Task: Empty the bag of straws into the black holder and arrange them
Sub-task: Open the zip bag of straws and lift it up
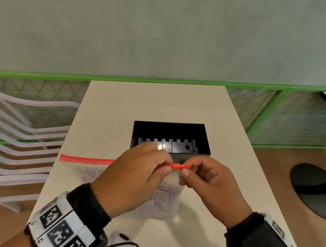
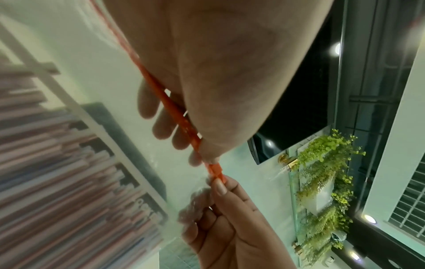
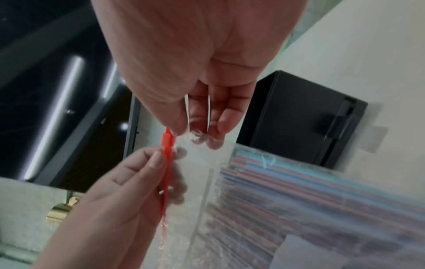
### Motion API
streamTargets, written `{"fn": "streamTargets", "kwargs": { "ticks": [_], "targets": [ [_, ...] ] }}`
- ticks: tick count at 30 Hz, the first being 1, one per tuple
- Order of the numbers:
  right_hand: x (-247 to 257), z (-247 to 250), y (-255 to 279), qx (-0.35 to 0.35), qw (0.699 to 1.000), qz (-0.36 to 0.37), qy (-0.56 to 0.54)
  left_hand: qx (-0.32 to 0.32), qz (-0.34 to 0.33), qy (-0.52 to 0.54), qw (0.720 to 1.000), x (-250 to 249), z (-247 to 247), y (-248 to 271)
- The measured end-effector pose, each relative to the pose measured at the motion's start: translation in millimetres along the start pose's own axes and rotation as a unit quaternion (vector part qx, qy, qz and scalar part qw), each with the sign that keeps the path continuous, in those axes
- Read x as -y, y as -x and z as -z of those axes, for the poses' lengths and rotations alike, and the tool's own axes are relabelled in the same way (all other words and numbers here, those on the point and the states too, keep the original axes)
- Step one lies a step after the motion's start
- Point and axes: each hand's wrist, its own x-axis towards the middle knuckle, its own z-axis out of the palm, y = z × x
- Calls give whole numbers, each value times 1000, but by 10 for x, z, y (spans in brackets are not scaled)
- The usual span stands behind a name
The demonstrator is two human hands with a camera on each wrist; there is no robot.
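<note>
A clear zip bag [image 1: 84, 172] full of striped straws [image 2: 57, 182] is held up over the white table [image 1: 119, 108], just in front of the black holder [image 1: 204, 145]. Its red zip strip [image 1: 88, 159] runs out to the left. My left hand [image 1: 168, 165] pinches the strip near its right end, thumb in front and fingers behind the plastic. My right hand [image 1: 186, 168] pinches the very end of the strip [image 3: 166, 163], close against the left thumb. The holder [image 3: 294, 112] is an open box with a notched divider inside; no straws show in it.
A white slatted chair [image 1: 16, 128] stands left of the table. A green mesh fence [image 1: 270, 106] runs behind it below a grey wall. A black round base [image 1: 316, 185] lies on the wooden floor to the right.
</note>
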Motion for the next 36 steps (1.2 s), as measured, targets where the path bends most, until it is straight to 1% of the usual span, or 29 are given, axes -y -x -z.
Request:
{"fn": "streamTargets", "kwargs": {
  "ticks": [4,8,11,14,18,22,28,33,36],
  "targets": [
    [22,111,-36,6,1000,14,15,-10,-7,8,1000,-158,-74,-136],
    [57,230,-67,41,998,36,38,-23,-13,19,999,-214,-124,-182],
    [44,290,-86,54,997,45,42,-25,-22,10,999,-256,-136,-178],
    [28,297,-73,51,995,64,64,-29,-33,-2,999,-255,-132,-147],
    [6,339,-70,58,992,89,66,-29,-27,-14,999,-171,-100,-89],
    [-19,463,-93,41,992,96,75,-32,-4,-12,999,34,-19,6],
    [-128,633,-111,26,993,79,83,-41,41,-27,998,384,141,266],
    [-151,621,-116,10,996,75,42,-58,80,-23,995,556,257,494],
    [-170,617,-130,9,997,77,23,-82,113,-14,990,670,297,624]
  ]
}}
